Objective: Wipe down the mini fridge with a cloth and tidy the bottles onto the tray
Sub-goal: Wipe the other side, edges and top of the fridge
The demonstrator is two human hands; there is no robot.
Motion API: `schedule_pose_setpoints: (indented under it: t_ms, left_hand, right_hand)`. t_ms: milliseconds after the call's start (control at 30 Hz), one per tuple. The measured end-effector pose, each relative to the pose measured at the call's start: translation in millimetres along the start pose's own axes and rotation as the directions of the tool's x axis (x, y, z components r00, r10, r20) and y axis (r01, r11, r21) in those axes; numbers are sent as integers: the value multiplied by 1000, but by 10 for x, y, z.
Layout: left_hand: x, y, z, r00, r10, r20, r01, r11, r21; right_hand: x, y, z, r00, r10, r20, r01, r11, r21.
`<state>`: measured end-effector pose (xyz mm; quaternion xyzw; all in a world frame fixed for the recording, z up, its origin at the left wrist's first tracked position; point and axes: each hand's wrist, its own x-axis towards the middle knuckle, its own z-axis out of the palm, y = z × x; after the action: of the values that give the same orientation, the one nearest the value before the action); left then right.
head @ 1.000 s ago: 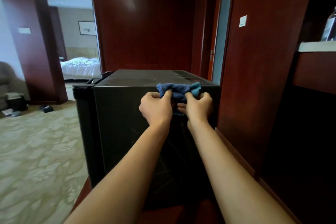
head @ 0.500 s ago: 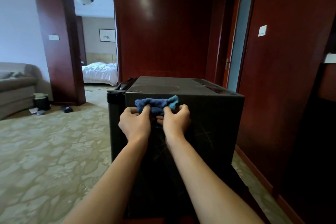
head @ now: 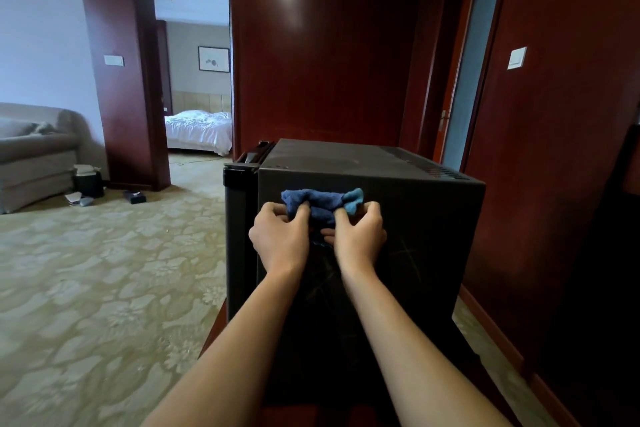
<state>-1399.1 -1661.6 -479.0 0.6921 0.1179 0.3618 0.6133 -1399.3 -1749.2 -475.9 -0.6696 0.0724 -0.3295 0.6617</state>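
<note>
A black mini fridge point(head: 426, 229) stands in front of me on a dark red wooden stand, with its side panel facing me. A bunched blue cloth point(head: 320, 202) lies against the upper left of that panel, just under the top edge. My left hand point(head: 280, 239) grips the cloth's left end with curled fingers. My right hand point(head: 360, 236) grips its right end, where a lighter blue corner sticks out. The two hands are side by side and nearly touching. No bottles or tray are in view.
Patterned beige carpet point(head: 104, 288) spreads to the left. A grey sofa point(head: 31, 152) and a small black bin point(head: 88, 182) stand at the far left. An open doorway point(head: 197, 80) shows a bed. Red wood panelling point(head: 554, 184) runs close along the right.
Both hands have slid the cloth leftward and slightly down along the fridge's side panel, from near its right end to its upper left. My view has turned left, losing the shelf at the right.
</note>
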Motion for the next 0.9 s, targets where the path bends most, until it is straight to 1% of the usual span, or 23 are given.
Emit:
schedule_pose_setpoints:
  t_ms: [133, 233, 300, 367, 433, 500, 533, 600, 700, 800, 833, 900]
  left_hand:
    - [-148, -266, -86, 999, -35, 40, 33, 998, 54]
    - [-284, -408, -160, 994, -92, 51, 89, 995, 51]
    - [-233, -344, -188, 992, -112, 50, 110, 993, 44]
    - [-92, -186, -187, 996, -78, 44, 78, 997, 22]
    - [71, 27, -179, 998, -35, 49, 36, 999, -39]
    - [197, 212, -178, 997, -14, 81, 22, 994, -111]
    - [246, 264, -178, 996, 2, 92, 9, 993, -114]
    - [303, 263, -178, 995, 28, 92, -21, 997, -80]
    - [235, 59, -187, 997, 27, 71, -26, 1000, -18]
    - [55, -204, -195, 993, 115, 2, -115, 985, 125]
    - [3, -280, -202, 991, 137, -9, -134, 980, 150]
    - [-68, -404, -218, 992, 128, -7, -125, 978, 167]
  right_hand:
    - [-152, 263, -16, 996, 93, 11, -93, 996, 1]
    - [-284, 389, -12, 986, 167, 16, -167, 986, 7]
    - [-267, 325, 5, 978, 208, 21, -209, 975, 77]
    - [-178, 168, 45, 982, 187, 36, -191, 967, 170]
    - [-57, -38, 91, 990, 131, 44, -138, 963, 230]
    - [48, -213, 129, 996, 76, 49, -86, 968, 235]
    - [82, -272, 139, 997, 53, 53, -64, 974, 219]
    - [100, -298, 144, 998, 26, 62, -38, 981, 190]
    - [4, -151, 144, 997, 14, 74, -26, 985, 172]
    - [-130, 90, 150, 998, 30, 51, -37, 988, 147]
    - [-178, 166, 150, 998, 38, 41, -43, 989, 138]
    - [-258, 296, 148, 998, 53, 26, -55, 992, 117]
